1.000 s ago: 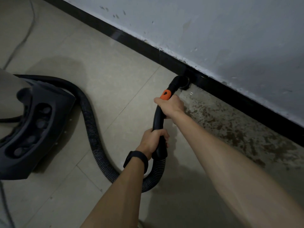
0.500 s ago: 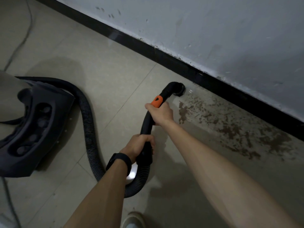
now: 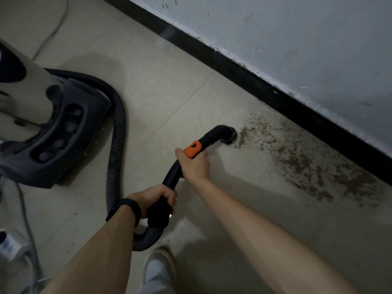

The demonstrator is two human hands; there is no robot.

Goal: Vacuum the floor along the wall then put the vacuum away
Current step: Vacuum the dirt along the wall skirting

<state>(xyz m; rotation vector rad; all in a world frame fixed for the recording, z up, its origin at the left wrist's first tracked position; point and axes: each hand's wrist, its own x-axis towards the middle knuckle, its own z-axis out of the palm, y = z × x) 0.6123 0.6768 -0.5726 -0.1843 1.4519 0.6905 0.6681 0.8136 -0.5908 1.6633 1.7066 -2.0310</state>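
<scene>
So we were mid-vacuuming, w/ both hands clamped on the black wand [image 3: 180, 168]: right hand [image 3: 196, 164] wrapped round it just below the orange slider [image 3: 192, 149], left hand [image 3: 156, 197] clenched on the lower grip where the ribbed hose [image 3: 115, 145] joins. Nozzle [image 3: 228, 135] sat ahead of the right hand, at the near edge of the brown dirt patch [image 3: 307, 162], which ran rightward beside the black baseboard [image 3: 254, 81]. Vacuum body [image 3: 57, 132] stood off to the left of the left hand. Next, we judged, nozzle needed pushing right thru the dirt; putting away looked some way off.
</scene>
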